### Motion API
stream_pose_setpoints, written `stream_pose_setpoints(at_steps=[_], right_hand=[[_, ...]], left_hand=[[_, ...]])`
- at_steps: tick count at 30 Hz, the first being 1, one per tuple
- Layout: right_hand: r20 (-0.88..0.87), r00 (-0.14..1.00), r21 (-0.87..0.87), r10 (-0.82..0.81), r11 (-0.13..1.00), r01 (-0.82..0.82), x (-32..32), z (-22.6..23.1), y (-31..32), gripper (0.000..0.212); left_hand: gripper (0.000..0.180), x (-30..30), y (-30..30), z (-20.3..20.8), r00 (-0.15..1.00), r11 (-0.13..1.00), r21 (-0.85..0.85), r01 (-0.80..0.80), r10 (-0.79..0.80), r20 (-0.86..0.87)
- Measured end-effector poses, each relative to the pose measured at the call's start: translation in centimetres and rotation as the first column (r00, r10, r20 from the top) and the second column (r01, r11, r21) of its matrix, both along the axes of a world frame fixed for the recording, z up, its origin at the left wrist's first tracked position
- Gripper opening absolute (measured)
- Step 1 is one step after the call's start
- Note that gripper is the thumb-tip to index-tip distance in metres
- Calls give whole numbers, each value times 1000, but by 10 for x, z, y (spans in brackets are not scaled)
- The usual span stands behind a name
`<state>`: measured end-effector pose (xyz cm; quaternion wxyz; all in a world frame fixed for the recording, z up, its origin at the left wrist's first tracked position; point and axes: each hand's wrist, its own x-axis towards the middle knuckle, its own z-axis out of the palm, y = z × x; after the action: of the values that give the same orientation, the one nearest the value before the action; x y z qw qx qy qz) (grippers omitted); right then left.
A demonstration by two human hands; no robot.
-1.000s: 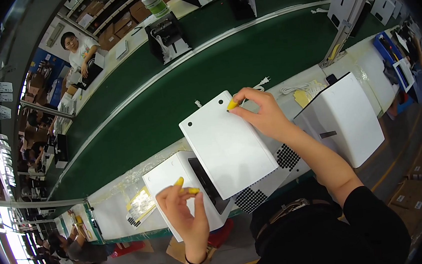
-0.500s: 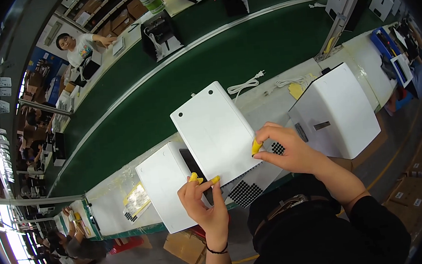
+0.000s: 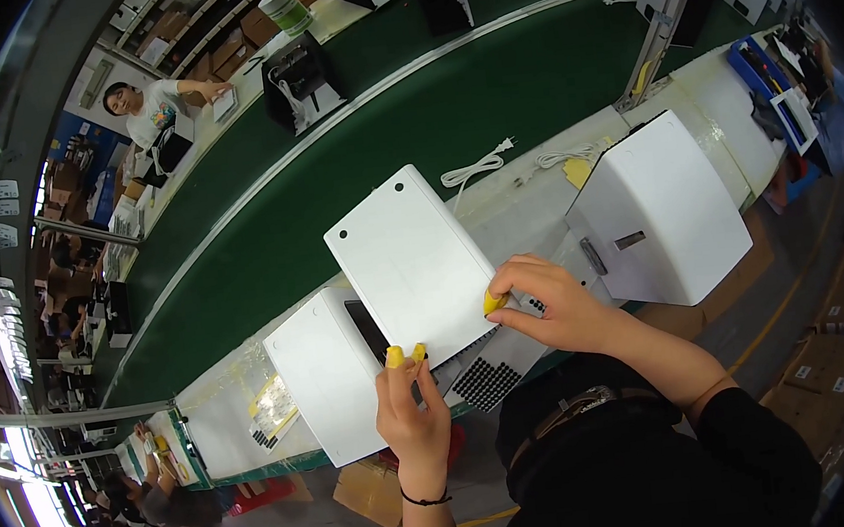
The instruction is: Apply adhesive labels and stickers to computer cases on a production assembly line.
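A white flat-topped casing (image 3: 413, 269) lies before me, with black round pads (image 3: 399, 187) at its two far corners. My left hand (image 3: 410, 405), yellow covers on its fingertips, pinches near the casing's near left corner. At the near right corner my right hand (image 3: 546, 303) has thumb and a yellow-covered finger pressed together. A dark speck shows at each hand's fingertips, too small to name. A sheet of black round pads (image 3: 488, 383) lies just below the casing's near edge; another cluster is partly hidden by my right hand.
A second white casing (image 3: 321, 373) is at the left, and a white housing (image 3: 668, 212) stands at the right. A white coiled power cord (image 3: 472, 169) lies by the green conveyor belt (image 3: 287, 215). Across it, a person (image 3: 153, 111) sits at a bench. A metal post (image 3: 659, 42) rises at the upper right.
The middle casing appears slightly further left along with both hands, while the whole view has shifted a little. My left hand's fingers have drawn closer together at the corner. Both hands stay at the near corners.
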<state>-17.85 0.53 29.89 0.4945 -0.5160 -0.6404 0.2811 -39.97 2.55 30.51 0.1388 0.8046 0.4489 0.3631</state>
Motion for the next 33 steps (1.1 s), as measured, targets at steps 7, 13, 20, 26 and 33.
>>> stream_pose_setpoints(at_steps=[7,13,20,26,33], right_hand=[[-12,1000,3,-26,1000,26,4,0,-3,16],[236,967,128,-91,990,62,5,9,0,16],[451,878,302,-163,953,22,2,5,4,15],[577,809,336,-114,936,-108,9,2,-6,25],[-218,953,-111,-212,975,192,-12,-20,-3,66]], left_hand=[[41,1,-8,12,949,988,28,155,-141,-283],[53,18,-4,10,985,996,-72,-47,58,161],[52,35,4,-3,994,990,-130,-64,75,83],[49,37,3,-9,994,995,-84,-58,65,83],[45,41,2,-13,988,997,-39,-64,69,135]])
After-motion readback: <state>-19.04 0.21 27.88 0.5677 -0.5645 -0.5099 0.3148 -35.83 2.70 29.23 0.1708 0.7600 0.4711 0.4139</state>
